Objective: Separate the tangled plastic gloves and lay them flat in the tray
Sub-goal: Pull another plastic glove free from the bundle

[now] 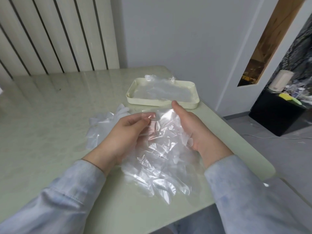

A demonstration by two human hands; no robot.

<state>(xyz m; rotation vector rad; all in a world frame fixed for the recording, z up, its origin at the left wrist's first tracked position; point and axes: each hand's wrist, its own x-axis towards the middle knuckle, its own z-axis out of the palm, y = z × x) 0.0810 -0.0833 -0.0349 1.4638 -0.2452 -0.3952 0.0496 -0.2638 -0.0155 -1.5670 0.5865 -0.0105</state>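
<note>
— Which step is this?

— Separation, I'd judge. The left hand (125, 132) pinches an upper edge of the held clump (162, 149), thumb against curled fingers. The crumpled clear film hangs between both hands down to the surface (50, 115).

— And the right hand (190, 127)?

— Its thumb is straight and points away, with the palm against the film's far side. Its fingers are hidden behind the plastic, so I cannot tell whether it grips or only props.

— What comes next?

— Probably peeling one layer free, slowly, since thin film clings and tears. Then it goes to the tray (162, 103) just beyond the hands, where flat gloves (160, 92) already lie.

— Anything left over?

— A loose pile (103, 125) lies just outside the left hand, not yet sorted.
</note>
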